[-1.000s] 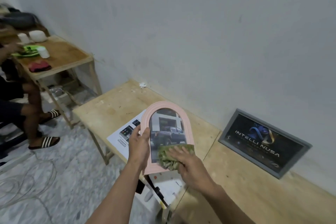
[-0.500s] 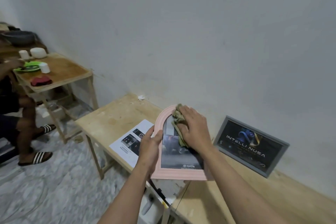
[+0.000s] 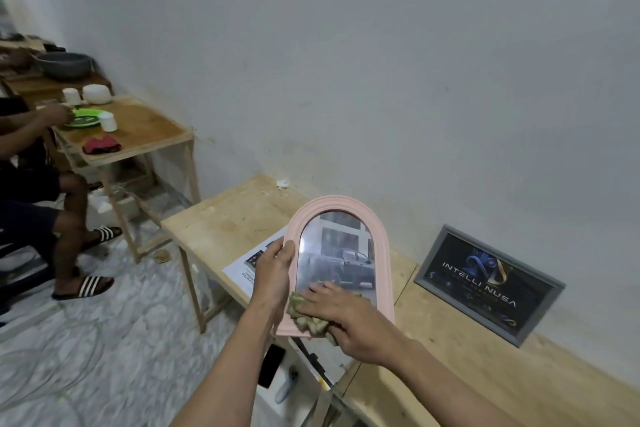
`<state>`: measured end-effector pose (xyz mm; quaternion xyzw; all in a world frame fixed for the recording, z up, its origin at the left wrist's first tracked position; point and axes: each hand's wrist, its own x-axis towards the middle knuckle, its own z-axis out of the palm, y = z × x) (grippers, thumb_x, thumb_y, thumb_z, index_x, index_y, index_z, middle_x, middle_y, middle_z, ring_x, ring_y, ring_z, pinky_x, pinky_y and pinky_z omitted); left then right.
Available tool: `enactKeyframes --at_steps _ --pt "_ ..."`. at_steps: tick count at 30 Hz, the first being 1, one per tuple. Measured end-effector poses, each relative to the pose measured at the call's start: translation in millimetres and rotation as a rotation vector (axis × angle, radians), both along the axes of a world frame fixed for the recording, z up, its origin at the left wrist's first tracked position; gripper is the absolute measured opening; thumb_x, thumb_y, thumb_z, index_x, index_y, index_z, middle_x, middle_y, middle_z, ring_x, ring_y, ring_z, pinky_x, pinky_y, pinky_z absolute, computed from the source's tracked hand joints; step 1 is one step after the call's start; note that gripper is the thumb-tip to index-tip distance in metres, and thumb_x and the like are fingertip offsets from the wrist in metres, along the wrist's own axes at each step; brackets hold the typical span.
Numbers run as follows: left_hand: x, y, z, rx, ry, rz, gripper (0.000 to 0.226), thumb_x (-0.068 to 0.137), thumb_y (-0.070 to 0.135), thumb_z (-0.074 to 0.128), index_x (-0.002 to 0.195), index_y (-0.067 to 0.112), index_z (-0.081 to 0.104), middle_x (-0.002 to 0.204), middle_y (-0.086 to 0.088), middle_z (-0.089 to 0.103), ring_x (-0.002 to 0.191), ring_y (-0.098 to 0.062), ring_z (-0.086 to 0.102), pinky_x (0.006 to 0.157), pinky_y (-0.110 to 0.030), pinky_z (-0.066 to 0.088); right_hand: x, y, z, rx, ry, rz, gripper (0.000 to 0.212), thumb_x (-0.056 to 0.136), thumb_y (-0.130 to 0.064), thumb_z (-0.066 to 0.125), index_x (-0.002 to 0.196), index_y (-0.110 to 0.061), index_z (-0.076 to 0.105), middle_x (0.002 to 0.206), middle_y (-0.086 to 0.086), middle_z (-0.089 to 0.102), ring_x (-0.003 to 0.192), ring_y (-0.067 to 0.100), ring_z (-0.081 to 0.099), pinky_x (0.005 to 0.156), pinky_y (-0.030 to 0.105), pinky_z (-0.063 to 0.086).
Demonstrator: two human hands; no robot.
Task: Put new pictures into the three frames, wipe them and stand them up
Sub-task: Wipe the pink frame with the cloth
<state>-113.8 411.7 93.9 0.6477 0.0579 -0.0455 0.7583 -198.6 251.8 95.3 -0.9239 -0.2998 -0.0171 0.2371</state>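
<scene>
Wiping step: left hand (image 3: 273, 274) grips pink arched frame (image 3: 381, 253) by its left edge, right hand (image 3: 349, 319) presses green cloth (image 3: 304, 317) flat-fingered at glass bottom; next, standing it on the bench (image 3: 450, 357).

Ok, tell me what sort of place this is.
Probably a bare indoor workroom, not a furnished home: rough plywood tables stand against a plain scuffed wall, loose cables trail over the marble-patterned floor, and another person works at a second table.

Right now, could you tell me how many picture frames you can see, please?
2. The pink arched frame is held up in the left hand; the grey frame leans against the wall on the table. A third may be out of view.
</scene>
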Motion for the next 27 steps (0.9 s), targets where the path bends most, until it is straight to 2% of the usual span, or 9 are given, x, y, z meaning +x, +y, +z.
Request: enactKeyframes --at_steps 3,6,8,12,16,19,22,24,27 --pt "-7.1 1.7 -8.4 0.008 -0.016 -0.003 0.027 0.097 0.037 0.051 0.111 0.029 0.072 0.109 0.004 0.074 0.105 -0.021 0.067 0.099 -0.045 0.051 0.3 -11.1 28.1 0.144 -0.066 -0.095 0.069 0.079 0.004 0.049 0.133 -0.039 0.052 0.134 -0.012 0.058 0.124 0.004 0.051 0.107 0.028 0.043" --pt "-12.6 -2.8 -4.9 0.022 -0.051 -0.037 0.025 0.102 0.029 0.049 0.111 0.031 0.072 0.101 0.009 0.073 0.086 -0.01 0.066 0.077 -0.027 0.051 38.8 -28.2 55.9 0.369 -0.353 -0.44 0.07 0.075 0.006 0.045 0.135 -0.028 0.055 0.141 -0.009 0.053 0.135 0.005 0.043 0.116 0.026 0.031" --pt "-16.2 -10.4 3.9 0.019 -0.063 -0.071 0.026 0.103 0.028 0.049 0.105 0.036 0.073 0.096 0.009 0.075 0.08 -0.007 0.066 0.071 -0.023 0.049 62.1 -27.7 68.1 0.309 -0.375 -0.549 0.071 0.074 0.011 0.047 0.136 -0.022 0.055 0.145 -0.007 0.046 0.14 0.013 0.036 0.119 0.034 0.025" --pt "-11.8 -13.8 12.6 -0.071 -0.067 -0.031 0.024 0.102 0.022 0.052 0.115 0.02 0.072 0.113 0.004 0.075 0.109 -0.014 0.068 0.095 -0.032 0.049 57.2 0.6 35.1 0.151 -0.195 -0.296 0.072 0.076 0.008 0.046 0.141 -0.023 0.048 0.151 -0.012 0.032 0.144 0.008 0.023 0.122 0.036 0.017" --pt "0.0 4.4 10.4 -0.01 -0.045 0.062 0.023 0.099 0.025 0.051 0.101 0.017 0.072 0.097 -0.007 0.076 0.094 -0.031 0.071 0.084 -0.044 0.056 17.5 9.9 0.1 0.086 -0.04 -0.093 0.073 0.079 0.007 0.05 0.142 -0.03 0.042 0.15 -0.014 0.035 0.144 0.002 0.022 0.122 0.034 0.013" --pt "0.7 8.9 5.1 0.057 -0.026 0.102 0.031 0.096 0.038 0.05 0.115 0.023 0.069 0.114 0.0 0.071 0.109 -0.023 0.065 0.098 -0.045 0.051 1.5 -0.3 -1.0 0.022 0.027 -0.006 0.073 0.082 0.003 0.048 0.141 -0.039 0.037 0.147 -0.018 0.039 0.14 -0.001 0.03 0.119 0.033 0.025" --pt "-0.1 6.6 8.4 0.028 0.0 0.088 0.031 0.101 0.032 0.048 0.124 0.019 0.064 0.12 0.001 0.067 0.114 -0.02 0.06 0.099 -0.038 0.046 3.9 -18.0 37.1 0.074 0.054 -0.104 0.062 0.089 -0.001 0.047 0.131 -0.047 0.052 0.133 -0.019 0.057 0.117 -0.005 0.055 0.098 0.023 0.05" --pt "2.6 4.2 13.8 0.039 -0.04 0.063 0.03 0.101 0.031 0.048 0.121 0.017 0.065 0.117 -0.003 0.068 0.108 -0.02 0.061 0.09 -0.035 0.047 23.2 -32.8 66.3 0.215 -0.143 -0.268 0.064 0.083 0.005 0.047 0.131 -0.036 0.057 0.133 -0.01 0.059 0.12 0.006 0.056 0.103 0.024 0.046" --pt "3.9 -6.2 24.3 0.06 -0.11 0.006 0.029 0.101 0.032 0.048 0.116 0.016 0.068 0.111 -0.005 0.07 0.098 -0.02 0.064 0.072 -0.028 0.046 66.4 -50.9 92.7 0.181 -0.393 -0.421 0.073 0.074 0.012 0.046 0.137 -0.022 0.054 0.145 -0.001 0.049 0.139 0.014 0.038 0.119 0.026 0.022"
